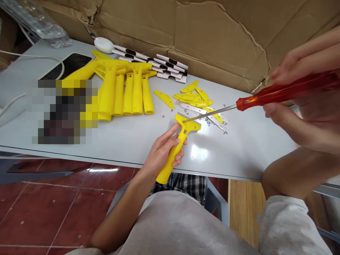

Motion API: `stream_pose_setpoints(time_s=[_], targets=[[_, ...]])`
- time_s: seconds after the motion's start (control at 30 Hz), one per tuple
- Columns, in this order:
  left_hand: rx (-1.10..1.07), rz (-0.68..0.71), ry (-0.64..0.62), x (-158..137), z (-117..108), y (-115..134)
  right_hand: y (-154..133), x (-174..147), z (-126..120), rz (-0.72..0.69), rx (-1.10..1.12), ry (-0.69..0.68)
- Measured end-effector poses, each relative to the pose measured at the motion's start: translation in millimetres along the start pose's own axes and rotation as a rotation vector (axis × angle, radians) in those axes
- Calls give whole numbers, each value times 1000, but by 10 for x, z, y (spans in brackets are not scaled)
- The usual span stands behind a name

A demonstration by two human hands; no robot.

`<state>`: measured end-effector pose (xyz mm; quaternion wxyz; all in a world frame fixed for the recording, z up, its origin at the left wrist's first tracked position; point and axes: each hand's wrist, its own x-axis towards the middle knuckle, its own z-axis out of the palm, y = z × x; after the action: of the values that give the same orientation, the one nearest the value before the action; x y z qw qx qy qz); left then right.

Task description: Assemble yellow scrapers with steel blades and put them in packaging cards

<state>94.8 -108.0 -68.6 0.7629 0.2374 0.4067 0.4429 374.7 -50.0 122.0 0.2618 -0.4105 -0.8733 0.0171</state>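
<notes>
My left hand (166, 150) is wrapped round the handle of a yellow scraper (174, 156), its wide head pointing away from me over the table. In my right hand (305, 117) is a screwdriver with a clear red handle (255, 99). The tip of its shaft meets a screw hole on the left side of the scraper head. Just beyond lie several curved yellow cover plates (188, 97), metal blades (195, 108) and loose small screws (208, 122). More yellow scraper handles (127, 88) are grouped to the left.
Black-and-white card strips (170, 67) and a white spoon (104, 45) lie along the cardboard (212, 42) at the back. A dark phone-like slab (71, 63), a white cable (32, 54) and a clear plastic bottle (50, 28) are at the left. The grey table (119, 141) ends near my lap.
</notes>
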Motion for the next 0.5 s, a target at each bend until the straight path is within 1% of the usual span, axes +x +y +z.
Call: stream_pose_setpoints(time_s=[0.07, 0.17, 0.2, 0.23, 0.3, 0.33, 0.37, 0.43, 0.5], targets=[[-2, -3, 5, -2, -3, 2, 22, -42, -10, 51, 42, 12], [2, -5, 7, -7, -3, 6, 62, -70, -1, 172, 61, 73], [5, -6, 6, -9, -1, 8, 74, -57, 2, 191, 50, 59], [8, -7, 5, -10, 1, 10, 82, -36, 5, 185, 29, 38], [11, -4, 4, -10, 6, 13, 85, 9, 6, 97, -13, 14], [12, -2, 5, -10, 8, 15, 80, 21, 6, 50, 2, 30], [13, -2, 6, -9, 8, 15, 75, 20, 7, 32, 40, 38], [12, -3, 7, -7, 4, 13, 68, -16, 17, 54, 114, 65], [4, -3, 1, -3, -8, 4, 77, -71, 38, 136, 124, 80]])
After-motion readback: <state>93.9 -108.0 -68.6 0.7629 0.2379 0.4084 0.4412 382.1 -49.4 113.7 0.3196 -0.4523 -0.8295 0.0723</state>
